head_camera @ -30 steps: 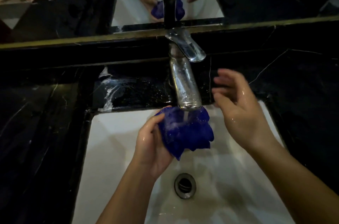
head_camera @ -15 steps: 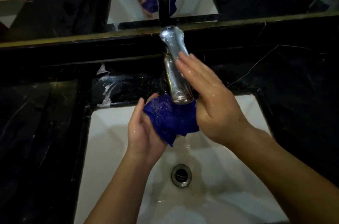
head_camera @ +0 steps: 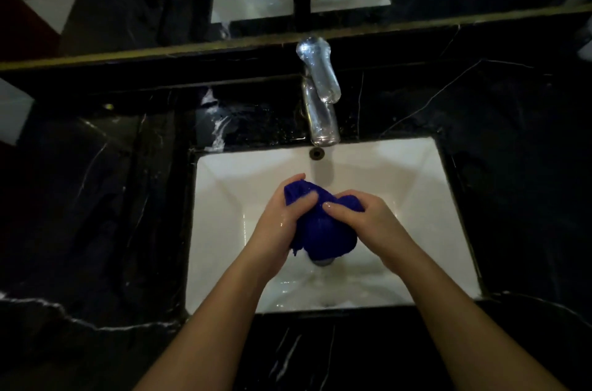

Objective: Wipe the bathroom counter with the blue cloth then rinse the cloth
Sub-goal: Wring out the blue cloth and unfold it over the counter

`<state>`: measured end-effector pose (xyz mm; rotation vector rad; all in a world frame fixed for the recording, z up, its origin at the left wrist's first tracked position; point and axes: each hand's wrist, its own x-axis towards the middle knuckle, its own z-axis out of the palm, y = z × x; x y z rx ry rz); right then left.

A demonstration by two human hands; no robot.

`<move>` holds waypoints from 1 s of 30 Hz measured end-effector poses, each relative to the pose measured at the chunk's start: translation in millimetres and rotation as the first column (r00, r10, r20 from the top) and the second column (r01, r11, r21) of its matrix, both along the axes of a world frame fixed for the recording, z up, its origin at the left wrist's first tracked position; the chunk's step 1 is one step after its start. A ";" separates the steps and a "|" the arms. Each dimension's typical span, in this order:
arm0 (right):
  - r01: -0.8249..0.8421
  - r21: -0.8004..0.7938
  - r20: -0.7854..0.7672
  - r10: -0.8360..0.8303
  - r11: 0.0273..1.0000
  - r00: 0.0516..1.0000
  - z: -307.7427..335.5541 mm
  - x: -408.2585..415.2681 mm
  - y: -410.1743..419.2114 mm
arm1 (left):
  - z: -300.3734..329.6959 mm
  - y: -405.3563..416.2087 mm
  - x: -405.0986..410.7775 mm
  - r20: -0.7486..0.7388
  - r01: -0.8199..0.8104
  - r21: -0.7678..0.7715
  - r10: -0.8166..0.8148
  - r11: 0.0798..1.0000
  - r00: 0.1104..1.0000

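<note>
My left hand [head_camera: 282, 220] and right hand [head_camera: 365, 217] both grip the bunched blue cloth [head_camera: 323, 227], fingers curled tight around it, thumbs pressed on top. I hold it low over the sink [head_camera: 230, 198], just above the drain, probably so squeezed water drops straight down. The tap [head_camera: 320, 102] stands well behind the cloth; I cannot tell whether water runs.

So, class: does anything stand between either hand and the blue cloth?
Nothing visible. The left hand and right hand both grip the blue cloth directly, over the white sink basin.
</note>
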<state>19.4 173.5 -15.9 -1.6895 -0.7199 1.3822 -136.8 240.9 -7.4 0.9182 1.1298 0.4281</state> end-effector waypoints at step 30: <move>0.325 0.039 0.239 -0.324 0.945 0.915 93.2 4.7 23.6 | 106.6 -2.3 24.5 -0.413 0.218 0.688 0.127 0.692 0.902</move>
